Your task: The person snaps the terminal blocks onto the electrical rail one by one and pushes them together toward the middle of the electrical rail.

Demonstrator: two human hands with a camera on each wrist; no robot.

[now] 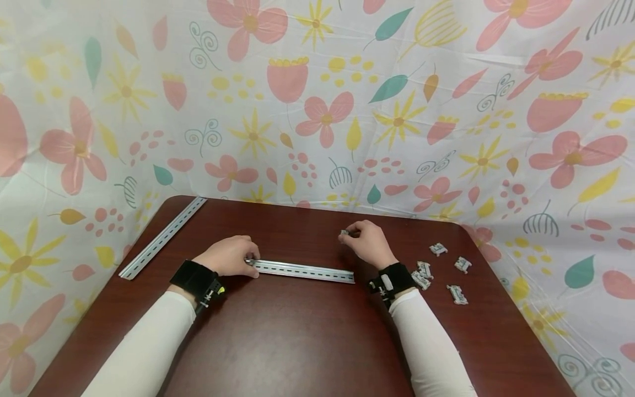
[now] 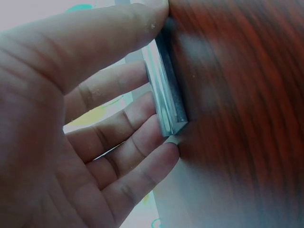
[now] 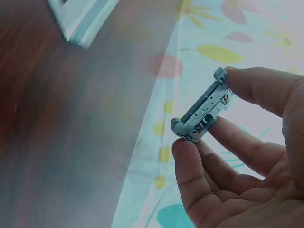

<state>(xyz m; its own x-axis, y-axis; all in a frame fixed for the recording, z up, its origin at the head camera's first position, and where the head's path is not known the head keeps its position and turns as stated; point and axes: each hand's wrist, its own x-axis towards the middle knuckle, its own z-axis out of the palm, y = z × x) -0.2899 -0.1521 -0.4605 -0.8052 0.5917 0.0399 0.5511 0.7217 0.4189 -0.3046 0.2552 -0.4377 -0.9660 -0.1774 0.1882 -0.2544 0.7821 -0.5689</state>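
A short slotted metal DIN rail (image 1: 302, 271) lies crosswise near the middle of the table. My left hand (image 1: 229, 256) grips its left end, thumb on one side and fingers on the other; the rail's end (image 2: 166, 102) shows between them in the left wrist view. Beyond the rail's right end, my right hand (image 1: 371, 243) is raised over the far part of the table. It pinches a small grey terminal block (image 3: 204, 110) between thumb and fingertips. In the head view most of that block is hidden by the fingers.
A longer slotted rail (image 1: 163, 237) lies slantwise along the table's left edge. Several loose terminal blocks (image 1: 457, 294) are scattered on the right, two of them (image 1: 424, 269) close together beside my right wrist. A flower-patterned cloth (image 1: 322, 165) hangs behind the brown table (image 1: 278, 336).
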